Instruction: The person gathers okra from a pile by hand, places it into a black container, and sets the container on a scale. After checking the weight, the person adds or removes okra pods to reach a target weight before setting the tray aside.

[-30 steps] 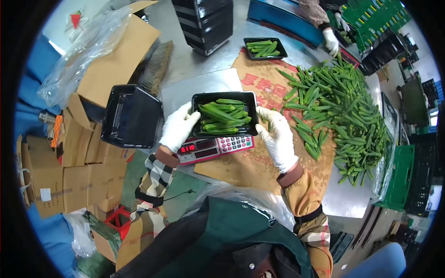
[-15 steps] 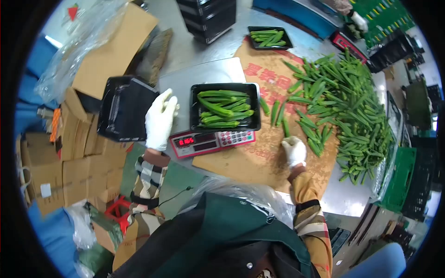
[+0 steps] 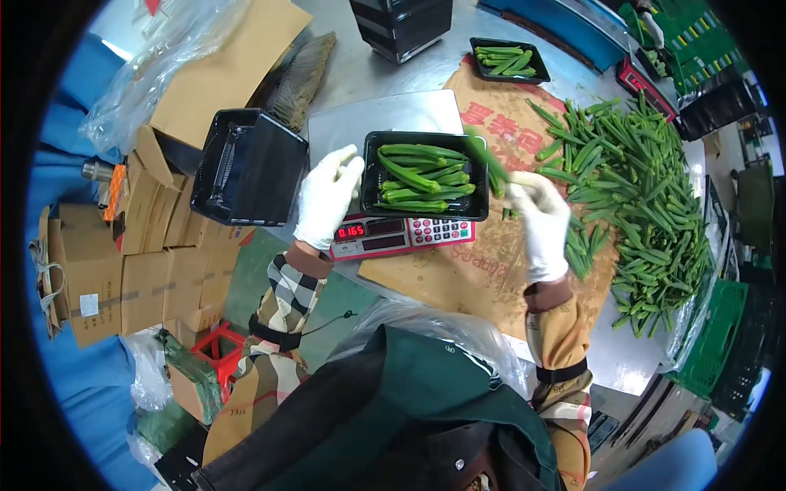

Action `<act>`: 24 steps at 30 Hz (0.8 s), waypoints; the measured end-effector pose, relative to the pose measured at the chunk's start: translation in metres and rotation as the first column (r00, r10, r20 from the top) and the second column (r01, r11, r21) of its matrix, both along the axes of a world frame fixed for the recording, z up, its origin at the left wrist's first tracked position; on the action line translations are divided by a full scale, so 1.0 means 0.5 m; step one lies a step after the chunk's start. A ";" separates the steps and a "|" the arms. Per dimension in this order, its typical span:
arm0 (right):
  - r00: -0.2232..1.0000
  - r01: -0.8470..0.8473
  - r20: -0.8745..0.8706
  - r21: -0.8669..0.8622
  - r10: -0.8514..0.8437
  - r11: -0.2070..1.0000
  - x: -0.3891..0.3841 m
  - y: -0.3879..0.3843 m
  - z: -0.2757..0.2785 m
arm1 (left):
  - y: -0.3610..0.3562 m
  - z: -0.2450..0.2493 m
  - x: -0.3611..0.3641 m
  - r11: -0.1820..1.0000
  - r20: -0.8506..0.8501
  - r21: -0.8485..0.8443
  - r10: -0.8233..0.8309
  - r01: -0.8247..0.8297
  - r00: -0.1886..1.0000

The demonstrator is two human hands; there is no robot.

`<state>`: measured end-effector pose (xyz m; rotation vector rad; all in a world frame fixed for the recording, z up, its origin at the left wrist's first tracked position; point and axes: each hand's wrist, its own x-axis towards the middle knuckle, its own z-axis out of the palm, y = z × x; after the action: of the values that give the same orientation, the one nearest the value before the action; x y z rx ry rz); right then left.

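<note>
Head view, items as we record them:

1. Black tray [image 3: 370, 176], shallow and rectangular, standing on the scale [image 3: 401, 237]. It holds about ten green okra pods laid lengthwise, side by side, and filling most of its floor. The scale's display is lit red.
2. Our left hand [image 3: 327, 196], in a white glove. Its grip is spread, fingers extended and holding nothing. It is just beside the tray's left wall; we cannot tell whether it touches.
3. Our right hand [image 3: 540, 217], in a white glove. Its grip pinches an okra pod [image 3: 485, 155], which is blurred, tilted and raised over the tray's right edge.
4. Okra pile [image 3: 630, 188], loose pods heaped on the desk [image 3: 368, 74] to the right of the scale, partly on a cardboard sheet [image 3: 458, 278] printed in red.
5. Second tray [image 3: 509, 61], black, at the far end of the cardboard sheet and well apart from the scale. It holds a smaller lot of okra.
6. Stack of empty trays [image 3: 250, 168], black and nested, tipped on its side left of the scale, open side towards us.
7. Cardboard boxes [image 3: 123, 254], flattened and folded, stacked at the far left below desk level.
8. Black crates [image 3: 401, 24], stacked at the far edge of the desk; their contents are not visible.
</note>
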<state>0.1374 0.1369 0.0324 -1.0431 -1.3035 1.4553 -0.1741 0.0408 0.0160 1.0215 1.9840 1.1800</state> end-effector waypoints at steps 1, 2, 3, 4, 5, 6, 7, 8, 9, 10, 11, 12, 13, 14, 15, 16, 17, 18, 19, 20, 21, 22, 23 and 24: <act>0.997 -0.059 0.047 -0.029 0.060 0.998 -0.024 -0.003 0.000 | -0.001 -0.001 0.007 1.000 -0.093 -0.029 -0.009 0.007 0.996; 0.988 -0.117 0.091 -0.060 0.122 0.991 -0.042 -0.004 -0.005 | -0.001 -0.002 0.012 0.998 -0.186 -0.056 -0.019 0.008 0.982; 0.988 -0.092 0.119 -0.039 0.096 0.995 -0.053 -0.013 -0.020 | -0.004 0.002 0.016 0.999 -0.220 -0.046 -0.008 -0.002 0.975; 0.985 -0.067 0.162 0.061 0.056 0.996 -0.046 -0.017 -0.048 | -0.003 0.009 0.017 0.997 -0.222 -0.073 -0.009 -0.008 0.975; 0.981 -0.042 0.193 0.076 0.027 0.996 -0.031 -0.022 -0.066 | -0.003 0.017 0.016 0.995 -0.224 -0.101 -0.007 -0.016 0.975; 0.975 -0.020 0.223 0.090 0.000 0.996 -0.007 -0.033 -0.075 | -0.005 0.021 0.016 0.991 -0.225 -0.130 -0.003 -0.027 0.974; 0.952 -0.010 0.304 0.069 -0.011 0.998 0.023 -0.050 -0.064 | -0.009 0.008 0.010 0.997 -0.234 -0.077 -0.020 0.001 0.972; 0.932 0.017 0.362 0.019 -0.022 1.000 0.067 -0.062 -0.106 | -0.010 0.010 0.008 0.995 -0.186 -0.095 -0.012 -0.005 0.982; 0.913 0.045 0.406 0.024 -0.051 0.999 0.116 -0.082 -0.158 | -0.010 0.013 0.007 0.993 -0.137 -0.113 -0.004 -0.012 0.991; 0.876 0.108 0.475 -0.033 -0.079 0.994 0.155 -0.112 -0.188 | -0.008 0.016 0.008 0.991 -0.089 -0.132 0.005 -0.017 0.996; 0.876 0.163 0.477 -0.167 -0.065 0.972 0.207 -0.145 -0.238 | -0.008 0.020 0.009 0.993 -0.083 -0.114 0.012 -0.021 0.996; 0.836 0.176 0.540 -0.104 -0.093 0.979 0.241 -0.184 -0.267 | -0.007 0.020 0.010 0.991 -0.047 -0.131 0.023 -0.029 0.999; 0.753 0.161 0.650 -0.022 -0.108 0.987 0.301 -0.224 -0.351 | -0.005 0.019 0.011 0.988 -0.011 -0.149 0.033 -0.034 0.999; 0.790 0.256 0.578 -0.006 -0.205 0.967 0.301 -0.260 -0.346 | -0.002 0.018 0.011 0.985 0.024 -0.167 0.041 -0.037 0.999; 0.793 0.340 0.534 0.014 -0.295 0.940 0.297 -0.283 -0.353 | 0.002 0.010 0.004 0.971 -0.066 -0.231 -0.077 0.060 0.995; 0.786 0.423 0.485 0.032 -0.384 0.906 0.294 -0.297 -0.363 | 0.007 -0.004 -0.008 0.943 -0.147 -0.299 -0.198 0.148 0.969; 0.766 0.447 0.482 0.075 -0.425 0.891 0.290 -0.301 -0.380 | 0.016 -0.014 -0.015 0.900 -0.220 -0.371 -0.323 0.227 0.921; 0.745 0.475 0.472 0.121 -0.471 0.872 0.286 -0.300 -0.397 | 0.025 -0.022 -0.013 0.895 -0.207 -0.352 -0.360 0.274 0.910; 0.692 0.507 0.529 0.129 -0.491 0.852 0.277 -0.297 -0.399 | 0.033 -0.019 -0.009 0.891 -0.221 -0.346 -0.382 0.294 0.897; 0.624 0.495 0.602 0.188 -0.498 0.848 0.271 -0.291 -0.394 | 0.049 -0.015 -0.006 0.886 -0.236 -0.340 -0.406 0.316 0.883; 0.573 0.483 0.639 0.243 -0.514 0.841 0.264 -0.286 -0.388 | 0.075 -0.013 -0.009 0.881 -0.205 -0.299 -0.434 0.366 0.877; 0.518 0.467 0.673 0.295 -0.528 0.834 0.259 -0.282 -0.377 | 0.106 -0.011 -0.013 0.872 -0.175 -0.258 -0.465 0.416 0.868; 0.445 0.410 0.737 0.338 -0.509 0.847 0.258 -0.283 -0.359 | 0.135 -0.001 -0.012 0.861 -0.150 -0.214 -0.495 0.461 0.856; 0.438 0.340 0.714 0.430 -0.546 0.836 0.265 -0.281 -0.368 | 0.176 0.003 -0.005 0.875 -0.007 -0.185 -0.457 0.448 0.889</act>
<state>0.2699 -0.0037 -0.1516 -1.8601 -1.5730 0.3227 -0.1767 0.1287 0.0177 1.3375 1.7146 0.7120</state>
